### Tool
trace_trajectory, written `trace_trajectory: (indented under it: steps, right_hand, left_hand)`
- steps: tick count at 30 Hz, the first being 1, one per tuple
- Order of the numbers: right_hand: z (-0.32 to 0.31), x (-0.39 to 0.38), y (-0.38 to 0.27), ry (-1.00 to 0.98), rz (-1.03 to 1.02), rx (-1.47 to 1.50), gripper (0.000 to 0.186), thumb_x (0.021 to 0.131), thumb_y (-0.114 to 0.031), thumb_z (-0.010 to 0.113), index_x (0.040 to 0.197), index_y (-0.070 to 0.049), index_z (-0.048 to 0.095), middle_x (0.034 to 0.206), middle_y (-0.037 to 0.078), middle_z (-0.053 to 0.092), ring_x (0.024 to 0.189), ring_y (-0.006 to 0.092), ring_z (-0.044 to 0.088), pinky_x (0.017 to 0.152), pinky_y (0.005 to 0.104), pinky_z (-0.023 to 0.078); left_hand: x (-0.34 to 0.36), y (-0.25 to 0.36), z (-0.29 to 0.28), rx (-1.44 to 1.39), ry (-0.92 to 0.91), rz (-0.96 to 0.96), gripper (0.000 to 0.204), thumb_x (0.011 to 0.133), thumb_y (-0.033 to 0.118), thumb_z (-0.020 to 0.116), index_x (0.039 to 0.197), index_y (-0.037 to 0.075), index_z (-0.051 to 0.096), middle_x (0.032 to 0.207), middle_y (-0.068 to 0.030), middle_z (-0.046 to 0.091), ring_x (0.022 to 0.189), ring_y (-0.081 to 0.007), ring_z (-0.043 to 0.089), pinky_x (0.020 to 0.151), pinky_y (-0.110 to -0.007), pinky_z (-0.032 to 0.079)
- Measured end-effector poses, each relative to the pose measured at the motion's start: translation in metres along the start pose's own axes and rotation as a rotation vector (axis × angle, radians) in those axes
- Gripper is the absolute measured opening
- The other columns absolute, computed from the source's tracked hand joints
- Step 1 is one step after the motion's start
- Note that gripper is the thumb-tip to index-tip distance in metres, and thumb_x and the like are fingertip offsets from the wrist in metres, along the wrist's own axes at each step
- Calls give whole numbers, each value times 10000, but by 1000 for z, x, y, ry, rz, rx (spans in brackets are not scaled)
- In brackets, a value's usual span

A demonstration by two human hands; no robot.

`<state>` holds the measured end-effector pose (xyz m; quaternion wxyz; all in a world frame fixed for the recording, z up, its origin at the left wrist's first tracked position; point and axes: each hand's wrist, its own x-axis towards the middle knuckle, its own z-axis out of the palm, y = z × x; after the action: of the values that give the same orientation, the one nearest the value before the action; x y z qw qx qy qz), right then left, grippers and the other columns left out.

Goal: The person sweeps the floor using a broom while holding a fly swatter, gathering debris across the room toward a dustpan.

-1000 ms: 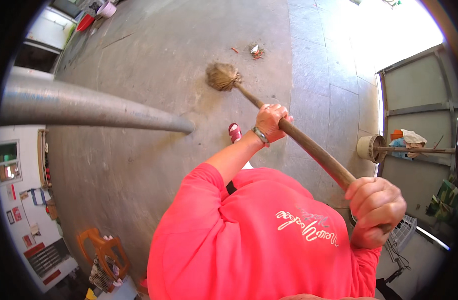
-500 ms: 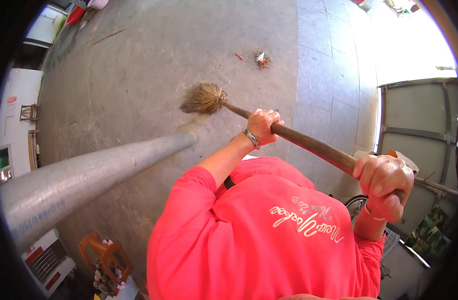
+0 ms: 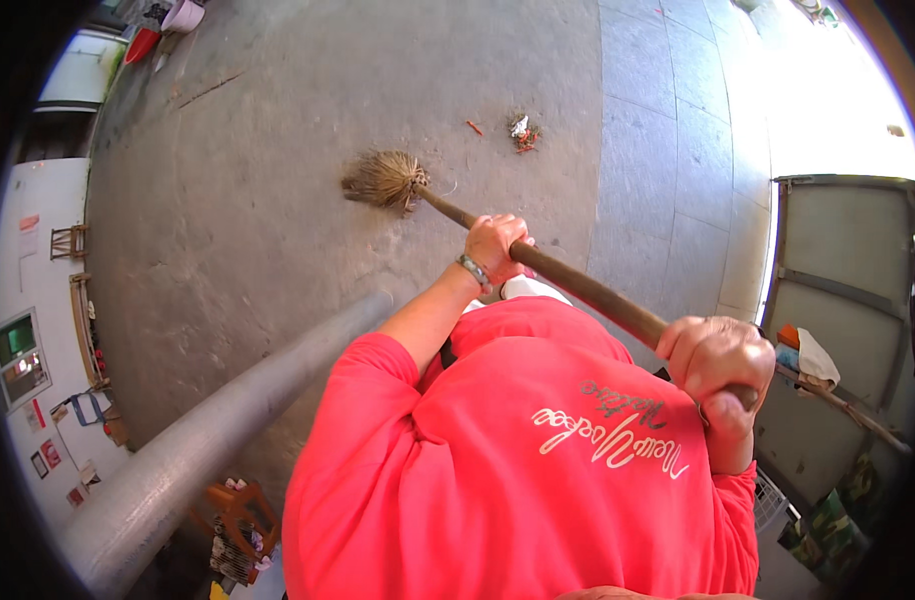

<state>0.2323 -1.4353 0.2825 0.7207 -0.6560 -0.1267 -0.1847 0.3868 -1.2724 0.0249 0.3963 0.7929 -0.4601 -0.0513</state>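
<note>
A broom (image 3: 593, 290) with a long wooden handle slants across my front, and both hands are closed round it. My left hand (image 3: 496, 248), a bangle at its wrist, grips the lower handle. Farther up, my right hand (image 3: 716, 362) wraps the top end, which pokes out below the fist. The straw head (image 3: 386, 180) rests on the concrete floor and points left. To the right of and beyond the bristles lies a small heap of litter (image 3: 524, 133) with white and orange bits. A lone orange scrap (image 3: 475, 128) lies beside the heap.
A thick grey metal pole (image 3: 228, 430) rises close on my left. Behind it at lower left stands an orange-brown chair (image 3: 246, 515). Grey paving slabs (image 3: 638, 160) border the concrete on the right, near a metal gate (image 3: 843, 250). A red dustpan-like thing (image 3: 142, 45) sits far left.
The broom head has shifted a little left and away from me. Both hands have moved left with the handle. My view has also shifted, and the pole appears lower.
</note>
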Motion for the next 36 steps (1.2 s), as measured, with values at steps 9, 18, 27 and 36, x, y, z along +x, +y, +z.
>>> trace_trajectory:
  steps: [9, 18, 27, 36]
  right_hand:
    - [-64, 58, 16, -71, 45, 96, 137, 738, -104, 585, 697, 26, 574, 490, 92, 513, 439, 217, 495, 519, 375, 451]
    - [-106, 106, 34, -38, 32, 159, 176, 761, -147, 577, 700, 18, 567, 476, 85, 502, 403, 200, 483, 513, 372, 461]
    - [-119, 137, 40, 164, 99, 90, 237, 811, -235, 573, 772, -5, 536, 470, 42, 466, 377, 153, 439, 477, 341, 446]
    - [-121, 76, 15, 132, 76, 44, 126, 782, -151, 527, 749, -30, 527, 459, 22, 451, 382, 141, 444, 504, 325, 444]
  left_hand:
    - [58, -11, 12, -43, 35, -77, 208, 680, 136, 668, 669, 96, 464, 649, -50, 517, 648, -279, 535, 616, -379, 399]
    - [109, -31, 3, -168, -155, -133, 216, 692, 179, 667, 639, 78, 484, 614, -89, 537, 597, -303, 562, 554, -394, 442]
    - [140, -46, 0, -169, -259, -180, 178, 706, 196, 635, 656, 77, 512, 654, -108, 564, 643, -330, 579, 581, -408, 467]
    - [112, -9, 25, -97, -222, -188, 215, 713, 142, 648, 624, 61, 470, 613, -108, 531, 594, -314, 549, 554, -399, 445]
